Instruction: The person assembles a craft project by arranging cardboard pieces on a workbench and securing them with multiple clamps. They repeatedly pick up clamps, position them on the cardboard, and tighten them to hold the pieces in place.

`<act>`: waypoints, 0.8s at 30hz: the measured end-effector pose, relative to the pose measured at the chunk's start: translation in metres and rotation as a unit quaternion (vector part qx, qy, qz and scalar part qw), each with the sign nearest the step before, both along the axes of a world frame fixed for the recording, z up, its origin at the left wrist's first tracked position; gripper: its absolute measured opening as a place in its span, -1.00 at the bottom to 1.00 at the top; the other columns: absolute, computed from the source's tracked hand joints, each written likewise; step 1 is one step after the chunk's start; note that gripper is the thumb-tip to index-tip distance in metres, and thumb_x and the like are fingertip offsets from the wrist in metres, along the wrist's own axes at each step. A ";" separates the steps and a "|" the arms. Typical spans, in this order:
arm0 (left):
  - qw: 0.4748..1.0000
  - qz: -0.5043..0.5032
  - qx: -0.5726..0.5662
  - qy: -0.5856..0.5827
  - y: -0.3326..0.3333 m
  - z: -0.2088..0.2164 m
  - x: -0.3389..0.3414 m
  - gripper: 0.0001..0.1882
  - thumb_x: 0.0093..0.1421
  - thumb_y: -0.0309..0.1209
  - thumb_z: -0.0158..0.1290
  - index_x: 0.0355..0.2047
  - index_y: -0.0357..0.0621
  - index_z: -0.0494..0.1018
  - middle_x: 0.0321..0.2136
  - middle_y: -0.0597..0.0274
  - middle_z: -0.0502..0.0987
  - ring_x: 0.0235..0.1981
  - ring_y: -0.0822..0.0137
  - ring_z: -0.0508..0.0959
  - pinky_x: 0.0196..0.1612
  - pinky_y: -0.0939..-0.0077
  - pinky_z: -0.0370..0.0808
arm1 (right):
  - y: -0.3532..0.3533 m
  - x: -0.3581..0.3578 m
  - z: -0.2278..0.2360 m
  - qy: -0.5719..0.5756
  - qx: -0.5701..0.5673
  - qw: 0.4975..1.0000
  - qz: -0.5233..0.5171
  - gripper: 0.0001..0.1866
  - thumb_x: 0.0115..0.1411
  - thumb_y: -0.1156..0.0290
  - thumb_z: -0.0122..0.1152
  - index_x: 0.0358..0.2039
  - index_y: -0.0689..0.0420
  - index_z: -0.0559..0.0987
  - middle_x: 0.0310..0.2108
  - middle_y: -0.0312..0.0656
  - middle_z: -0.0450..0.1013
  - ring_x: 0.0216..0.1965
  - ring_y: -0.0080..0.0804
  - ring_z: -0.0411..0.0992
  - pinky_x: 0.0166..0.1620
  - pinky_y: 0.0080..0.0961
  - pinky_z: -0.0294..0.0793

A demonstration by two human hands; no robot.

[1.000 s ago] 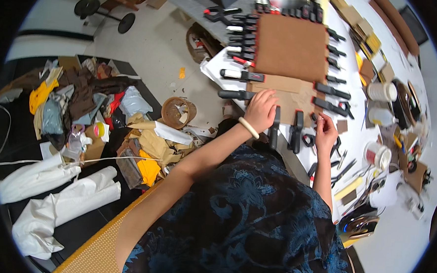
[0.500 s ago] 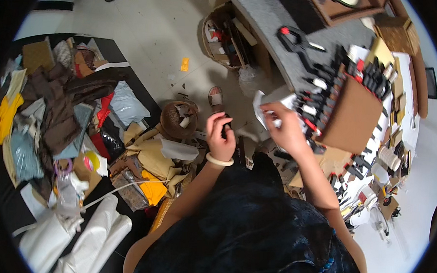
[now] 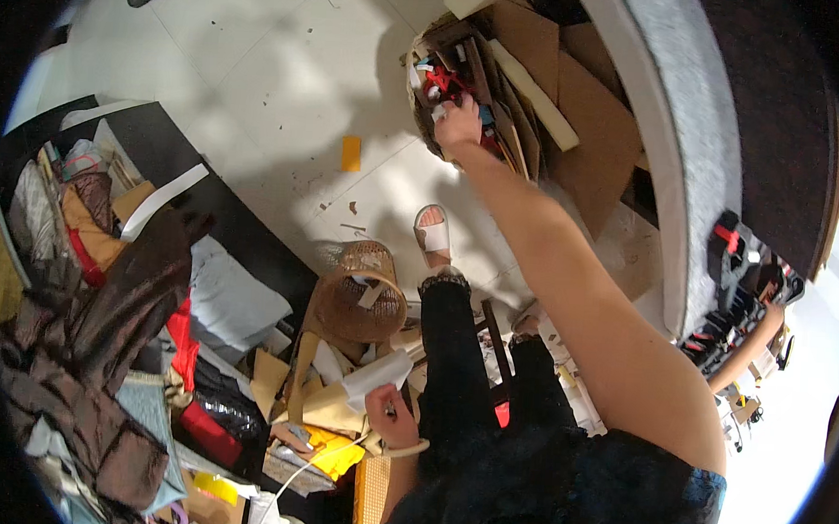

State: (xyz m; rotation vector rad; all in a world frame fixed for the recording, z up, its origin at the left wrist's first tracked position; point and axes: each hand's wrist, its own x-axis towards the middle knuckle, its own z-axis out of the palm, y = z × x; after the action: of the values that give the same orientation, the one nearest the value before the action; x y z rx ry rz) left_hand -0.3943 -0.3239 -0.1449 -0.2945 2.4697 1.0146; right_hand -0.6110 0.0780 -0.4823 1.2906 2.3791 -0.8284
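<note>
My right arm stretches far forward, and my right hand [image 3: 458, 122] is over the wicker waste basket [image 3: 417, 120]. Its fingers are bent around a small crumpled white paper [image 3: 439, 114], partly hidden by the hand. Red scraps [image 3: 441, 78] and brown strips lie in the basket about it. Low in front of my body is my left hand [image 3: 392, 414], with a pale bangle at the wrist. Its fingers are curled in; a small dark thing shows between them, too little of it to name.
A woven basket [image 3: 365, 302] leans near my foot. Large cardboard sheets [image 3: 592, 129] stand beside the waste basket. Fabrics and bags cover the black table [image 3: 242, 210] at left. At the right edge, another forearm [image 3: 752, 346], apparently another person's, reaches to black clamps.
My right hand has moved from beside the workbench forward to the waste basket with the white paper. My left hand has dropped back toward my body. The view has shifted.
</note>
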 end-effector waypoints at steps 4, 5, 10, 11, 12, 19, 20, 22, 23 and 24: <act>0.998 -0.020 -0.018 -0.050 0.000 -0.027 -0.013 -0.93 0.27 -0.64 0.10 -0.25 -0.28 0.53 -0.31 0.15 0.54 -0.32 0.30 0.51 -0.21 0.46 0.47 | 0.090 -0.051 -0.076 -0.142 0.039 0.979 0.139 -0.33 0.33 0.12 0.07 0.44 -0.03 0.33 0.60 -0.04 -0.22 0.60 -0.10 -0.25 0.52 -0.19 0.01; 0.997 -0.024 0.029 -0.060 0.005 -0.046 -0.025 -0.94 0.27 -0.63 0.09 -0.25 -0.28 0.52 -0.31 0.15 0.54 -0.32 0.29 0.51 -0.20 0.46 0.47 | 0.137 -0.036 -0.105 -0.180 0.036 0.975 0.127 -0.30 0.35 0.09 0.03 0.47 0.00 0.27 0.61 -0.06 -0.26 0.61 -0.19 -0.30 0.53 -0.27 -0.02; 0.999 -0.016 0.030 -0.038 0.021 -0.012 -0.029 -0.93 0.27 -0.65 0.07 -0.25 -0.28 0.51 -0.30 0.11 0.54 -0.30 0.24 0.55 -0.16 0.44 0.51 | 0.039 -0.022 0.014 0.273 0.169 0.937 -0.135 -0.83 0.15 0.41 0.38 -0.28 0.21 0.71 -0.19 -0.02 0.65 -0.19 0.07 0.61 -0.05 -0.18 0.60; 0.998 -0.049 0.048 -0.005 0.027 -0.009 -0.034 -0.93 0.28 -0.64 0.08 -0.25 -0.27 0.51 -0.30 0.13 0.54 -0.30 0.25 0.55 -0.16 0.44 0.51 | 0.036 -0.004 0.049 0.275 0.164 0.931 -0.178 -0.86 0.11 0.44 0.43 -0.32 0.20 0.72 -0.27 -0.05 0.66 -0.25 -0.05 0.64 -0.12 -0.25 0.61; 0.996 -0.032 0.078 -0.013 0.037 -0.007 -0.043 -0.94 0.29 -0.63 0.08 -0.25 -0.26 0.52 -0.31 0.15 0.54 -0.30 0.27 0.55 -0.17 0.44 0.52 | 0.034 0.017 0.069 0.315 0.161 0.903 -0.243 -0.90 0.11 0.48 0.45 -0.38 0.20 0.71 -0.38 -0.11 0.65 -0.37 -0.29 0.64 -0.22 -0.39 0.60; 0.965 -0.105 0.190 0.151 0.149 0.065 -0.139 -0.49 0.42 -0.36 0.10 0.27 -0.34 0.28 0.21 -0.02 0.38 0.14 0.21 0.47 0.26 0.25 0.38 | -0.032 0.148 0.375 0.487 -0.111 0.799 -0.334 -0.85 0.31 0.63 0.27 -0.12 0.20 0.61 -0.37 -0.35 0.55 -0.36 -0.60 0.52 -0.16 -0.57 0.60; 0.952 -0.168 0.179 0.185 0.165 0.087 -0.151 -0.45 0.44 -0.35 0.07 0.32 -0.36 0.23 0.28 -0.07 0.30 0.18 0.17 0.44 0.28 0.20 0.38 | -0.035 0.175 0.422 0.458 -0.201 0.788 -0.359 -0.85 0.31 0.61 0.28 -0.12 0.21 0.63 -0.39 -0.35 0.55 -0.36 -0.61 0.51 -0.18 -0.57 0.59; 0.912 -0.266 0.245 0.195 0.202 0.145 -0.145 -0.45 0.47 -0.37 0.02 0.36 -0.37 0.20 0.29 -0.12 0.32 0.16 0.15 0.48 0.22 0.19 0.44 | -0.031 0.230 0.508 0.464 -0.194 0.801 -0.326 -0.84 0.22 0.62 0.30 -0.19 0.20 0.69 -0.40 -0.30 0.55 -0.34 -0.60 0.44 -0.23 -0.55 0.51; 0.883 -0.308 0.314 0.164 0.219 0.172 -0.130 -0.48 0.48 -0.40 -0.01 0.35 -0.37 0.21 0.22 -0.11 0.41 0.09 0.17 0.53 0.15 0.23 0.51 | -0.028 0.266 0.542 0.457 -0.201 0.795 -0.344 -0.86 0.25 0.62 0.28 -0.19 0.21 0.68 -0.42 -0.29 0.55 -0.34 -0.59 0.46 -0.22 -0.55 0.51; 0.878 -0.349 0.323 0.050 0.221 0.186 -0.115 -0.49 0.47 -0.38 0.02 0.33 -0.35 0.23 0.10 -0.06 0.51 -0.04 0.22 0.59 0.01 0.31 0.56 | -0.025 0.302 0.556 0.469 -0.198 0.782 -0.360 -0.87 0.25 0.62 0.28 -0.19 0.21 0.68 -0.41 -0.28 0.57 -0.33 -0.60 0.47 -0.22 -0.54 0.51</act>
State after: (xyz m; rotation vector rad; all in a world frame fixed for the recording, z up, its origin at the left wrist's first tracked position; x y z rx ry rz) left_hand -0.5095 -0.1029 0.0414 0.8173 1.8868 1.4196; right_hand -0.3087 0.0530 0.0732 1.8793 1.9479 -2.5462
